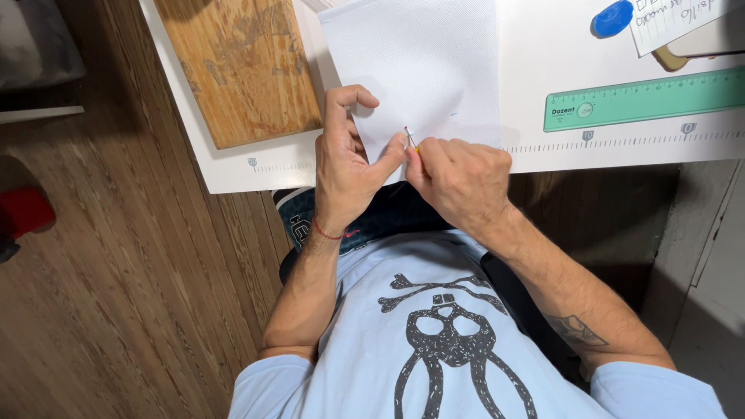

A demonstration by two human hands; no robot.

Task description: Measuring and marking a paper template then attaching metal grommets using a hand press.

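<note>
No container showed anywhere in the head view; everything lay flat on one white table top with printed measuring marks along its near edge (621, 147).

Counted out, there was one sheet of white woven fabric (423, 66), one small thin metal tool with a yellowish grip (410, 140), one worn rectangular wooden board (244, 66), one green plastic ruler (644, 99), one blue oval plastic piece (612, 18) and one white paper with handwriting (675, 19).

The left hand (349, 167) was curled, thumb pressed against the near lower edge of the fabric and forefinger bent over on top of it, so it pinched the cloth. The right hand (458, 178) was closed almost to a fist, its fingertips gripping the small tool, whose metal tip stood on the fabric just beside the left thumb. The two hands touched or nearly touched at that spot. Whether the tip went through the cloth could not be told.

The fabric lay over the middle of the table, its near edge hanging at the table's rim where the hands worked. The wooden board sat just left of it, the ruler well to the right, the blue piece and the paper beyond the ruler at the far right. Nothing lay between the hands and the fabric. A wooden plank floor (116, 271) showed to the left.
</note>
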